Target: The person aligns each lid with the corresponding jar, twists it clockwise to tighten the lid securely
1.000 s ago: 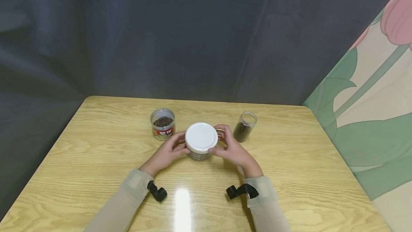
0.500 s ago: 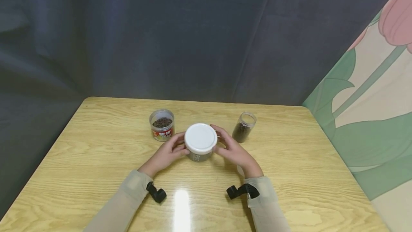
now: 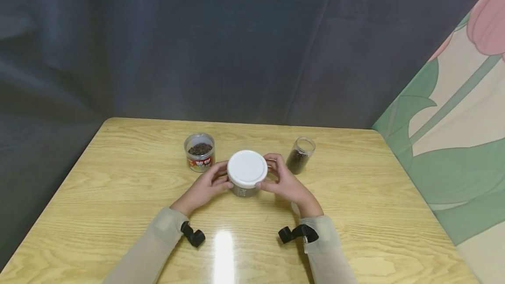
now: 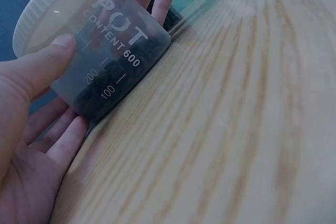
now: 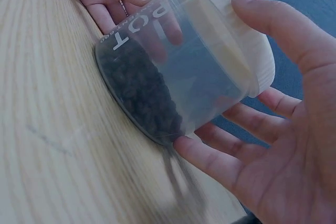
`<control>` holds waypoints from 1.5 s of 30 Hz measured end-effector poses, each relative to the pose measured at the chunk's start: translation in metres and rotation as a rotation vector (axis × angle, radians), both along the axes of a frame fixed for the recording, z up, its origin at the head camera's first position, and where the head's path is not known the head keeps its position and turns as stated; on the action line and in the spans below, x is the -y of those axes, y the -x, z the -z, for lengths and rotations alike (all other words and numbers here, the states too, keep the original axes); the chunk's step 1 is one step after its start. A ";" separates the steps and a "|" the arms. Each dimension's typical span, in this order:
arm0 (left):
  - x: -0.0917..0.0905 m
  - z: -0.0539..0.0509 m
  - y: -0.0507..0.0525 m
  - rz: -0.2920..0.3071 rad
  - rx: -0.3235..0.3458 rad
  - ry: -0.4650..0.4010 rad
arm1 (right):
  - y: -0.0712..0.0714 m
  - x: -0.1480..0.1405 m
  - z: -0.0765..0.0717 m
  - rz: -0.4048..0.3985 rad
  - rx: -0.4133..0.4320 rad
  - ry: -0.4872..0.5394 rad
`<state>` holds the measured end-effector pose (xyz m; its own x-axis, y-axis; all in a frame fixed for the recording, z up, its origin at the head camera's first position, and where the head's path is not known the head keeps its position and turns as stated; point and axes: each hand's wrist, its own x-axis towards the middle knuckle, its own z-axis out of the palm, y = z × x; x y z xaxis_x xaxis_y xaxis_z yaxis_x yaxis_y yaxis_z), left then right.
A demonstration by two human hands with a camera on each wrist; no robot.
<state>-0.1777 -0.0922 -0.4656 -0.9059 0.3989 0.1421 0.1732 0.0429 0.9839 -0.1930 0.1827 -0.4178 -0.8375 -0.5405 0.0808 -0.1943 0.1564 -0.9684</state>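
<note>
A clear jar (image 3: 243, 192) with "POT" lettering stands upright on the table, dark granules in its lower part. Its white lid (image 3: 247, 168) sits on top. My left hand (image 3: 207, 185) holds the jar body from the left; in the left wrist view the thumb (image 4: 63, 48) lies against its wall. From the right, my right hand (image 3: 288, 183) grips the lid rim. The right wrist view shows that thumb on the rim, the index and middle fingers partly hidden behind the lid, and a lower fingertip near the jar's base (image 5: 168, 139).
Behind my left hand stands an open clear tub (image 3: 199, 161) with a red label and brown granules. A slim open glass jar (image 3: 298, 160) of dark granules is just beyond my right hand. Both stand on the wooden table (image 3: 118, 179), before a dark curtain (image 3: 236, 47).
Half a second ago my right fingers reached farther round the back of the lid; now they are drawn back toward its right side. The left hand keeps its hold on the jar.
</note>
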 end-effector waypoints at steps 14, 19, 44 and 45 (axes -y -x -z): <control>0.000 -0.002 -0.002 0.000 0.002 -0.009 | 0.000 -0.004 0.000 -0.041 -0.140 -0.081; 0.000 -0.003 -0.002 0.000 0.006 -0.006 | 0.000 -0.002 0.001 -0.032 -0.107 -0.064; 0.000 -0.002 -0.002 0.004 0.018 -0.010 | 0.001 -0.004 0.002 -0.045 -0.149 -0.053; 0.000 -0.002 -0.002 0.004 0.016 -0.011 | 0.001 -0.004 0.002 -0.044 -0.154 -0.061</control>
